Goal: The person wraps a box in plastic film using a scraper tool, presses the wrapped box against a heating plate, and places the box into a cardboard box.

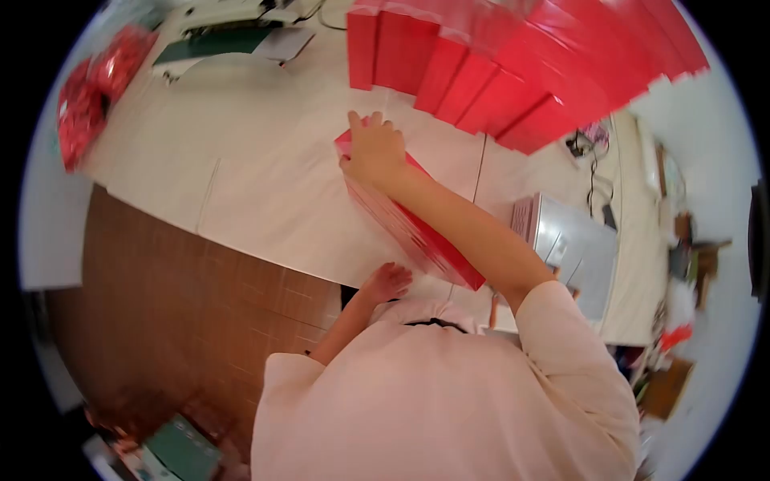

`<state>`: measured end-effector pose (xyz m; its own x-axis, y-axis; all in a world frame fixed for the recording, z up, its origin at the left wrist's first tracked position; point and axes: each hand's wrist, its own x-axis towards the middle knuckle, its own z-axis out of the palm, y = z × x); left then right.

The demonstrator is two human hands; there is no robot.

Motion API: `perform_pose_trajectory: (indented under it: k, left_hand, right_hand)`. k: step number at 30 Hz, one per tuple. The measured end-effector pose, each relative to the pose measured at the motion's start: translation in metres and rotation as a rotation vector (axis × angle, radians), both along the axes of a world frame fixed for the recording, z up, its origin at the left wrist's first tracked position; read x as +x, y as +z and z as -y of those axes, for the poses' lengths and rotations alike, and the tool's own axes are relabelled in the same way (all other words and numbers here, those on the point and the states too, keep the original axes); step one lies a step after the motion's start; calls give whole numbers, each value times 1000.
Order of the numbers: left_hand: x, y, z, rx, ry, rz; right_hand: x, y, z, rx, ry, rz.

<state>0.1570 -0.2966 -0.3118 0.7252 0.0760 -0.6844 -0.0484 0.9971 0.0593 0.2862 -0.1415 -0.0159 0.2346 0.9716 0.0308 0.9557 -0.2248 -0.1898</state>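
Note:
A long, narrow red box (pixel 417 232) lies slantwise on the cream-covered table (pixel 265 184), its near end close to my waist. My right hand (pixel 374 152) grips its far end, fingers bent over the edge. Beside the near part of the box, at the table's front edge, is my left hand (pixel 389 280). It is slightly blurred, its fingers loosely extended, and I see nothing in it. Beyond the box, a row of upright red boxes (pixel 473 88) stands close together at the back.
To the right sits a silver metal case (pixel 573 248), with black cables (pixel 595 180) behind it. At the back left are a machine with a green panel (pixel 212 46) and red plastic-wrapped packs (pixel 84 112). A green box (pixel 183 449) is low on the left, near the brown floor (pixel 184 289).

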Motion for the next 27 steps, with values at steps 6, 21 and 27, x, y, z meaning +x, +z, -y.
perform_pose_trajectory:
  k: [6, 21, 27]
  left_hand:
    - [21, 0, 19, -26, -208, 141]
    - [41, 167, -161, 782, 355, 323]
    - [38, 171, -165, 1374, 185, -221]
  right_hand:
    - [27, 21, 19, 108, 122, -114]
    - [101, 43, 303, 287, -240, -592]
    - [100, -36, 315, 347, -349, -839]
